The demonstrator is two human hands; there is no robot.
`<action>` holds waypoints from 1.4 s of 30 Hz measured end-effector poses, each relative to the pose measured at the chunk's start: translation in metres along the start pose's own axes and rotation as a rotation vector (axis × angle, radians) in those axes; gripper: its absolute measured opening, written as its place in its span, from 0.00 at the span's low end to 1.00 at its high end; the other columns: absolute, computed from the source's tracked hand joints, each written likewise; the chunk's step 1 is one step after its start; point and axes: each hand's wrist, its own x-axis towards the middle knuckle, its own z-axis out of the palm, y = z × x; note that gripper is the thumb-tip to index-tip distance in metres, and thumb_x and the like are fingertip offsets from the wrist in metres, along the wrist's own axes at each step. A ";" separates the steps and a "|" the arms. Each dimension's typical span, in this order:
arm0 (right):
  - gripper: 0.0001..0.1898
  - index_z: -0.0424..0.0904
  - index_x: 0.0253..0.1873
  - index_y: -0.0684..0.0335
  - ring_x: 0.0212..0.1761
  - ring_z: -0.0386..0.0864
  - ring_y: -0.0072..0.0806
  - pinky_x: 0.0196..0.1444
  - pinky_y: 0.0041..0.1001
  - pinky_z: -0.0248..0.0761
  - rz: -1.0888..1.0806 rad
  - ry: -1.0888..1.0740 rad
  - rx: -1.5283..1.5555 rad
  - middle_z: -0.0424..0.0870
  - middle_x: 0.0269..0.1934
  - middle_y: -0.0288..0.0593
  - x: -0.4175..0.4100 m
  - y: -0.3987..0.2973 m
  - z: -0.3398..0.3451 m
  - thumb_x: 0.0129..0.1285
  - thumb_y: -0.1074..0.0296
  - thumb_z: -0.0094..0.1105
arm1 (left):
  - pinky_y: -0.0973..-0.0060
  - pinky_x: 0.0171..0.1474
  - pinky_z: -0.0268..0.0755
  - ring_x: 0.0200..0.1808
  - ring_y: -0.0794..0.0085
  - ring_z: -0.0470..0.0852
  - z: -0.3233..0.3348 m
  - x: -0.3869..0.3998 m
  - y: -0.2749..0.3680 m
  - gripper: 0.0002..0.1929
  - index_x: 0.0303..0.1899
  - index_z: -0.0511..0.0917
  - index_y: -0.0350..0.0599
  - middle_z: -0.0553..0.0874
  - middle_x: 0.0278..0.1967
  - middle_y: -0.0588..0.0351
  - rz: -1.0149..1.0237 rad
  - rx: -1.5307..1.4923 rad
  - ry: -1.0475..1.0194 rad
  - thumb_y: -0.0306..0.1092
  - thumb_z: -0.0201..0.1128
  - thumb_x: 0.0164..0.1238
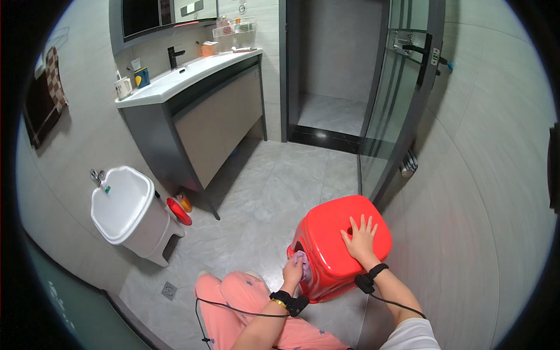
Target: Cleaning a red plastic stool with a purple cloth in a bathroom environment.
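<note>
A red plastic stool (326, 223) stands on the tiled floor before my knees. My left hand (292, 273) grips a light purple cloth (302, 262) against the stool's left side, at the edge of the opening there. Part of the cloth is hidden by my fingers. On the glossy seat my right hand (362, 240) lies flat with its fingers spread, beside the small hole in the top. Nothing is held in it. Each wrist wears a black strap with a small device and a cable.
A white mop basin (127, 205) with a tap stands at the left wall, a red bottle (178, 211) beside it. Behind is a washbasin cabinet (210, 135). A glass door (389, 109) stands ajar near the right wall. A floor drain (169, 290) is at lower left.
</note>
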 end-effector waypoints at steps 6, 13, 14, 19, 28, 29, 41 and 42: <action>0.33 0.63 0.67 0.59 0.72 0.43 0.60 0.69 0.59 0.32 -0.044 0.009 0.011 0.55 0.68 0.63 0.002 -0.011 -0.006 0.64 0.43 0.48 | 0.56 0.47 0.70 0.43 0.44 0.81 0.026 0.020 -0.029 0.28 0.44 0.79 0.37 0.83 0.35 0.35 0.138 0.122 0.104 0.54 0.40 0.72; 0.33 0.63 0.67 0.59 0.72 0.43 0.61 0.69 0.60 0.32 -0.044 -0.025 0.011 0.54 0.68 0.64 -0.002 -0.008 -0.006 0.64 0.44 0.49 | 0.58 0.49 0.69 0.44 0.43 0.80 0.029 -0.002 -0.005 0.26 0.47 0.76 0.35 0.82 0.40 0.33 0.149 -0.185 0.124 0.52 0.41 0.73; 0.32 0.63 0.67 0.59 0.72 0.43 0.61 0.68 0.60 0.33 -0.050 -0.021 0.012 0.54 0.68 0.64 -0.003 -0.005 -0.006 0.64 0.44 0.49 | 0.58 0.50 0.69 0.44 0.43 0.80 0.028 -0.005 -0.004 0.26 0.49 0.75 0.35 0.81 0.41 0.33 0.124 -0.117 0.099 0.52 0.43 0.72; 0.32 0.62 0.67 0.60 0.71 0.44 0.62 0.68 0.60 0.34 -0.089 -0.012 -0.010 0.54 0.67 0.65 0.006 -0.009 0.000 0.64 0.47 0.50 | 0.60 0.54 0.68 0.52 0.46 0.77 0.021 0.000 -0.003 0.24 0.53 0.73 0.37 0.80 0.47 0.36 0.109 -0.075 0.121 0.50 0.47 0.71; 0.32 0.59 0.69 0.59 0.72 0.42 0.61 0.69 0.59 0.34 -0.077 -0.062 -0.065 0.53 0.68 0.64 0.011 -0.008 0.002 0.65 0.46 0.48 | 0.65 0.48 0.71 0.47 0.48 0.79 0.012 0.011 0.018 0.16 0.50 0.77 0.38 0.80 0.47 0.41 0.317 -0.060 0.352 0.26 0.56 0.59; 0.33 0.59 0.69 0.59 0.72 0.42 0.61 0.69 0.58 0.34 -0.070 -0.069 -0.069 0.52 0.69 0.63 0.011 -0.008 0.001 0.65 0.46 0.48 | 0.65 0.48 0.71 0.47 0.48 0.79 0.012 0.013 0.022 0.16 0.50 0.77 0.38 0.80 0.47 0.41 0.310 -0.062 0.352 0.26 0.56 0.59; 0.32 0.59 0.68 0.60 0.72 0.43 0.61 0.69 0.58 0.35 -0.105 -0.066 -0.091 0.52 0.69 0.63 0.008 -0.010 0.000 0.66 0.46 0.47 | 0.56 0.42 0.72 0.40 0.48 0.81 0.011 0.065 -0.002 0.16 0.47 0.79 0.45 0.82 0.41 0.45 0.186 0.282 0.237 0.41 0.51 0.65; 0.32 0.59 0.68 0.60 0.72 0.43 0.61 0.69 0.58 0.35 -0.118 -0.074 -0.097 0.52 0.69 0.63 0.008 -0.007 0.001 0.66 0.46 0.47 | 0.56 0.42 0.72 0.40 0.48 0.81 0.013 0.061 0.001 0.16 0.47 0.79 0.45 0.82 0.41 0.45 0.174 0.273 0.244 0.41 0.51 0.65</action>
